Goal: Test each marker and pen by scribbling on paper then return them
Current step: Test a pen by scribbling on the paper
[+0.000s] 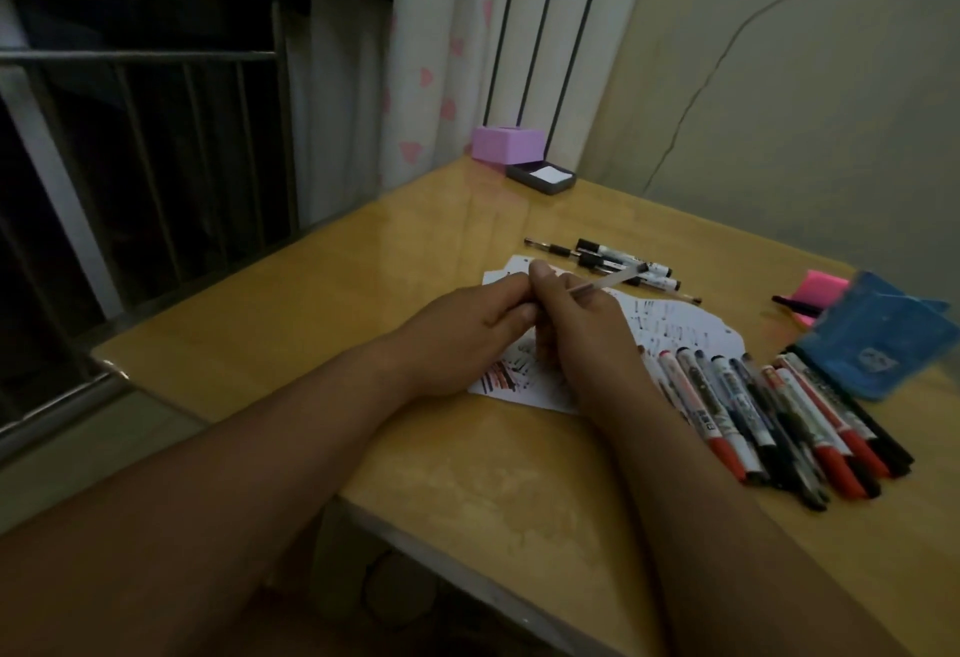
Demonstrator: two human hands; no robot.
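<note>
Left hand [467, 334] curled, fingertips pinching the left end of the pen [608, 283], probably the cap, can't tell if on or off. Right hand [582, 339] wraps the barrel just beside it, hands touching. Long axis runs from the hands out right and far, free end towards the far pens [623, 261]. Paper [498, 381] sits directly under both hands, so the scribble is straight down, right hand's job. Markers [769, 417] in a row near right
</note>
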